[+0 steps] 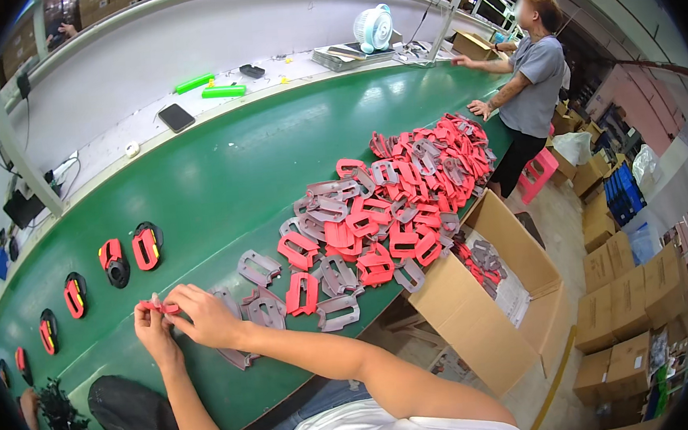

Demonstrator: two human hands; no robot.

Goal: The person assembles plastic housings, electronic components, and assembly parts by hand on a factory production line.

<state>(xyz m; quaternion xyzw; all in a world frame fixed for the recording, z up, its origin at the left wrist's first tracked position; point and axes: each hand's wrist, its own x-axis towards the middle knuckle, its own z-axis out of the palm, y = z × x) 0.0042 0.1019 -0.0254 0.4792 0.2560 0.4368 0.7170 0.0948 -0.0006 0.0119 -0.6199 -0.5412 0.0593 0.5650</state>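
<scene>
My left hand and my right hand are close together over the green workbench. Between them, the fingertips of both pinch a small red plastic piece; the fingers cover much of it. To the right of my hands spreads a large heap of red and grey slotted plastic frames. Loose grey frames lie just beside my right wrist. Beyond my left hand stands a spaced row of red-and-black assembled parts.
A bundle of thin black pieces and a black bag-like item lie left of my forearm. An open cardboard box holding more frames stands at the bench's right edge. Another person stands farther along; a phone and fan sit behind.
</scene>
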